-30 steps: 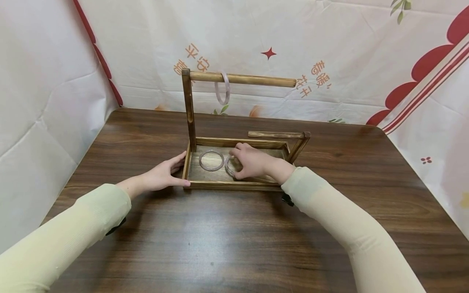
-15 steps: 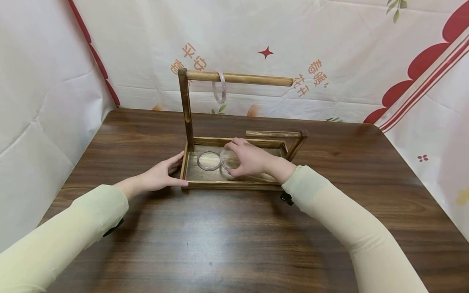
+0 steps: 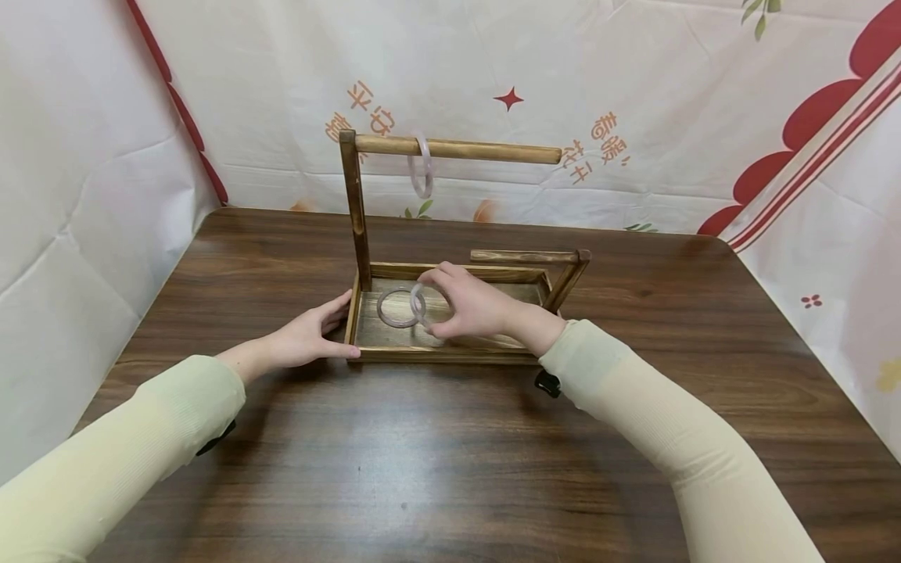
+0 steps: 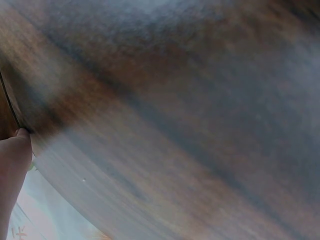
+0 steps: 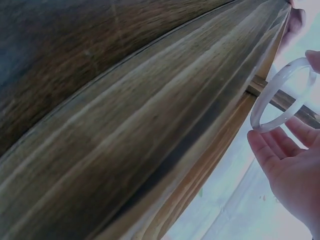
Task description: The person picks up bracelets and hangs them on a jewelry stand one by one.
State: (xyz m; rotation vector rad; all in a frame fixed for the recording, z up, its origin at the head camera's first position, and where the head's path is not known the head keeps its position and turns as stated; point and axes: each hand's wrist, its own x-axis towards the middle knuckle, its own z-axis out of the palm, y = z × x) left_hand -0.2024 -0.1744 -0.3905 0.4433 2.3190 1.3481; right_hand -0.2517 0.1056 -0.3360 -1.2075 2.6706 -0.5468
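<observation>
My right hand (image 3: 473, 305) pinches a pale, translucent bangle (image 5: 271, 91) between thumb and fingertips, tilted up over the wooden tray (image 3: 436, 356). A second, greyish bangle (image 3: 398, 324) lies flat on the tray floor, partly overlapped by the held one in the head view. At the tray's left end, my left hand (image 3: 303, 336) rests against it, thumb at the front corner and extended fingers along the side wall. From the tall wooden bar (image 3: 493, 152) hangs a pale lilac bangle (image 3: 427, 172).
The tall bar stands on a post (image 3: 355, 211) at the tray's left end. A lower bar (image 3: 524, 256) on a shorter post rises at the right, behind my right wrist. The tray sits on a dark wooden table (image 3: 366, 469) with a patterned cloth (image 3: 281, 94) behind.
My right hand has lifted the pale bangle off the tray floor and carried it left, over the flat bangle. The left hand stays at the tray's end; the view shifted slightly.
</observation>
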